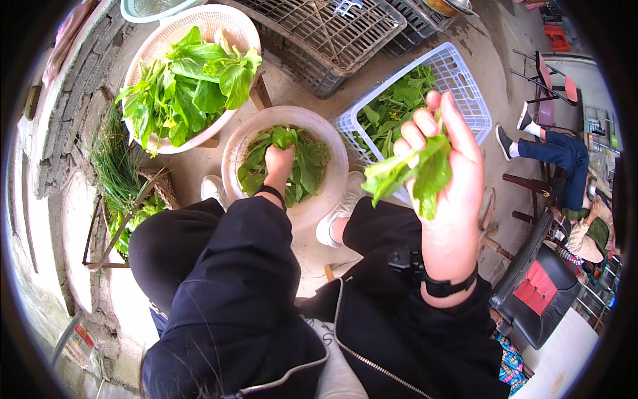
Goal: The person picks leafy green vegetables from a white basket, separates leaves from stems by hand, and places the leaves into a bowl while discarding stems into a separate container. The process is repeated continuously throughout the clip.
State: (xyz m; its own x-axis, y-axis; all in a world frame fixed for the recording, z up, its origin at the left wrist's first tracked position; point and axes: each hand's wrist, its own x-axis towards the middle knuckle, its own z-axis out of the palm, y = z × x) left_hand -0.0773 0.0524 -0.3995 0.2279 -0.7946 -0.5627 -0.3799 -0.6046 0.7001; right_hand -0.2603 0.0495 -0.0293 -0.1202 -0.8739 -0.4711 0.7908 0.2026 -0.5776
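Observation:
My right hand (pixel 451 159) is raised in front of me, its fingers closed around a small bunch of leafy greens (pixel 431 174) that droops over the palm. Lower down, my left hand (pixel 279 160) reaches into a round, pale plastic basin (pixel 329 212) between my feet. Its fingers are closed on a green leaf (pixel 283 137). Loose leafy greens (pixel 311 172) cover the basin's bottom around that hand. Behind my right hand stands a light-blue plastic basket (pixel 466 95), partly hidden by it, with more greens (pixel 394 107) inside.
A pinkish colander (pixel 234 22) heaped with leafy greens (pixel 194 90) stands on a wooden support at upper left. Dark plastic crates (pixel 324 45) are beyond the basin. Grass-like stalks (pixel 117 159) lie left. At right are a seated person (pixel 558 149) and a black-and-red chair (pixel 538 289).

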